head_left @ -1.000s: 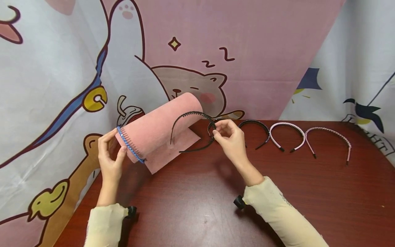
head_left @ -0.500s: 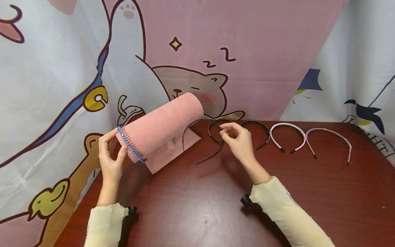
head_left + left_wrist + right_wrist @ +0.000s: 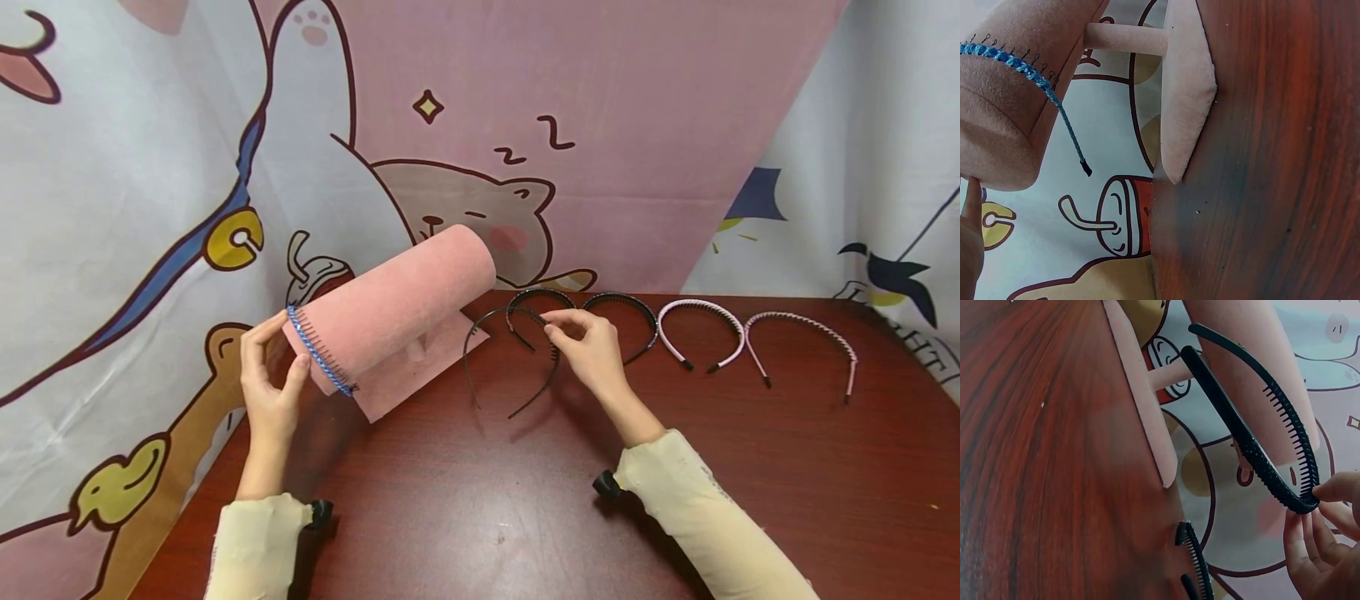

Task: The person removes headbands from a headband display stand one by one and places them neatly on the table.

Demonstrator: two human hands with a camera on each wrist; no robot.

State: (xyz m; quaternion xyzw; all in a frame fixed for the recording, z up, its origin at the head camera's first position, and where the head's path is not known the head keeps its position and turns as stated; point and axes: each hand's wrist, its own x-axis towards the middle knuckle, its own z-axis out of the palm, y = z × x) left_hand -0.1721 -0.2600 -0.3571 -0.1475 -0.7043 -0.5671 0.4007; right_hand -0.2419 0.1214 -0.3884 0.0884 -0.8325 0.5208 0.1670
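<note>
A pink plush-covered headband stand (image 3: 397,300), a horizontal roll on a post and flat base, stands at the left of the table. Around its near end sits a braided blue headband (image 3: 313,354) with wire teeth. My left hand (image 3: 270,400) holds that end, thumb and fingers spread about it; the left wrist view shows only a fingertip on the roll. My right hand (image 3: 596,354) pinches the top of a black toothed headband (image 3: 1250,447) between thumb and fingers. That headband hangs in the air right of the stand, its two tips toward me.
Lying in a row at the table's back edge are two dark headbands (image 3: 624,296), a white-and-pink headband (image 3: 701,303) and a twisted pink headband (image 3: 810,318). A cartoon-printed cloth (image 3: 637,125) hangs behind the brown table (image 3: 480,517).
My right hand has moved right and slightly down with the black headband, away from the stand, and its tips have swung down toward me. My left hand stays at the roll's end.
</note>
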